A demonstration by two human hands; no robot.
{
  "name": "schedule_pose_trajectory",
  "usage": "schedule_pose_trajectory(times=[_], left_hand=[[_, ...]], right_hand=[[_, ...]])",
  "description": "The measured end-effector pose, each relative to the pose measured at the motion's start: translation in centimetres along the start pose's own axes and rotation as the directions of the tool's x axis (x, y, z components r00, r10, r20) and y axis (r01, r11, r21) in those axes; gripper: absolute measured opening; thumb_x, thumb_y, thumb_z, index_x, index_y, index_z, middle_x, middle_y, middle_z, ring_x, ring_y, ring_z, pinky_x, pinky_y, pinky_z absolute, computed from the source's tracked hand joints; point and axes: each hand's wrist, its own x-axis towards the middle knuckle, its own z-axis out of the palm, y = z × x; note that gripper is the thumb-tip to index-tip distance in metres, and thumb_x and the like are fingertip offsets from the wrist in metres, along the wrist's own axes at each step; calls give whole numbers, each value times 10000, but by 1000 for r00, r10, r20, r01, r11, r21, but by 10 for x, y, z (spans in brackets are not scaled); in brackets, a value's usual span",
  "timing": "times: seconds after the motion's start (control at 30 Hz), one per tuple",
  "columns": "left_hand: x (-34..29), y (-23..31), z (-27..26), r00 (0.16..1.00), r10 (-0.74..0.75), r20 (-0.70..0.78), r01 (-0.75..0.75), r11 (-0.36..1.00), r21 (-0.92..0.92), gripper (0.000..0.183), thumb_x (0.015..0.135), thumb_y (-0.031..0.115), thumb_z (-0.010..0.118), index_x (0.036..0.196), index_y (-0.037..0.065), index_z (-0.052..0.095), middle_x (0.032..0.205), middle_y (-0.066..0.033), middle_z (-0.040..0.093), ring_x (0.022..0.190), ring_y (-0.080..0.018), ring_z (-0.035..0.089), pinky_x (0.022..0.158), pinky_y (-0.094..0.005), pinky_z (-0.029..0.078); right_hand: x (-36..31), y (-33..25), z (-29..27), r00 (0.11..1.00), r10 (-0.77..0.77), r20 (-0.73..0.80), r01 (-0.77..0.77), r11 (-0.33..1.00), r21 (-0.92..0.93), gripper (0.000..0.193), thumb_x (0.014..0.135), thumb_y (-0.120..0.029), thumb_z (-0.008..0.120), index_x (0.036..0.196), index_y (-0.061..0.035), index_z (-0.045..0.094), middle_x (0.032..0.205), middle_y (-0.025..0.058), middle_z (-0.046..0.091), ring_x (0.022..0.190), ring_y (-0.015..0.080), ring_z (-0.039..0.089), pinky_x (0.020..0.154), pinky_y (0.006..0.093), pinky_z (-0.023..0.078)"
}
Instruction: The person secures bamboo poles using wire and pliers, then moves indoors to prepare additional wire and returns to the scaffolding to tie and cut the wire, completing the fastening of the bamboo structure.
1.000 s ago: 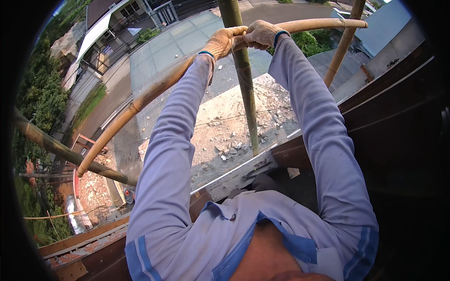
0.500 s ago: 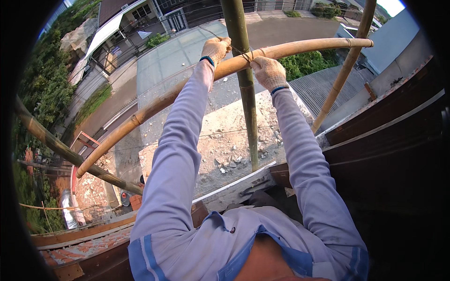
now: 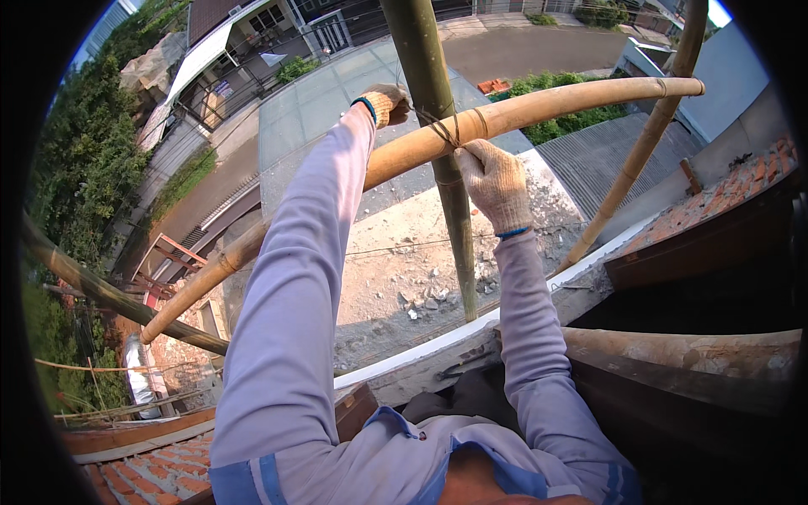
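A tan bamboo pole [image 3: 547, 108] crosses in front of a thick green upright bamboo pole [image 3: 421, 63]. Where they meet, a dark, thin tie cord [image 3: 441, 128] is wound around both. My left hand [image 3: 387, 105], in a knitted cream glove, is closed beside the upright pole, above the crossing pole; a thin strand runs near its fingers, which are partly turned away. My right hand [image 3: 495, 181], gloved alike, pinches the tie cord just below the crossing pole, right of the upright.
A slanting bamboo pole [image 3: 644, 147] meets the crossing pole's right end; another bamboo pole [image 3: 109, 290] passes its left end. Below me are a white-edged ledge [image 3: 404, 358] and rubble-strewn concrete [image 3: 404, 252]. Brickwork [image 3: 160, 471] lies lower left. A grey corrugated roof [image 3: 610, 164] is at right.
My right hand has come lower and nearer, drawing down from the lashing. My left hand has shifted slightly down and left, its wrist turned. The view has tilted a little.
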Motion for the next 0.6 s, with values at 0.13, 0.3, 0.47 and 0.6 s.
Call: schedule_pose_trajectory(times=[0.13,0.3,0.47,0.6], left_hand=[[17,0,-4,981,51,187,-52,999,1,157,945,208,707,801,149,680,826,-17,726,743,-149,682,688,-318,571],[9,7,-5,913,23,406,-19,1000,-14,193,1019,268,628,1057,112,734,1042,-51,775,925,-170,743,851,-340,605],[5,15,-13,861,124,493,-235,957,170,228,1021,299,624,1093,115,738,1083,-61,774,957,-175,741,872,-347,606],[15,18,-15,861,127,493,-252,948,195,234,1016,309,631,1094,117,739,1091,-62,774,964,-176,739,878,-348,605]], right_hand=[[0,-2,-2,993,92,74,-98,992,77,176,939,-221,714,948,-45,718,862,193,710,847,391,709,723,448,554],[-4,40,-16,933,161,322,-290,865,408,283,1026,-252,629,1016,19,711,863,148,732,763,261,713,698,355,550],[26,110,18,971,232,55,-204,930,-307,369,1034,-327,552,1248,-64,697,1179,138,740,1052,323,698,901,463,554],[76,146,79,927,-285,-245,109,828,-551,467,933,-307,627,1400,-288,623,1508,116,548,1375,398,495,1132,500,421]])
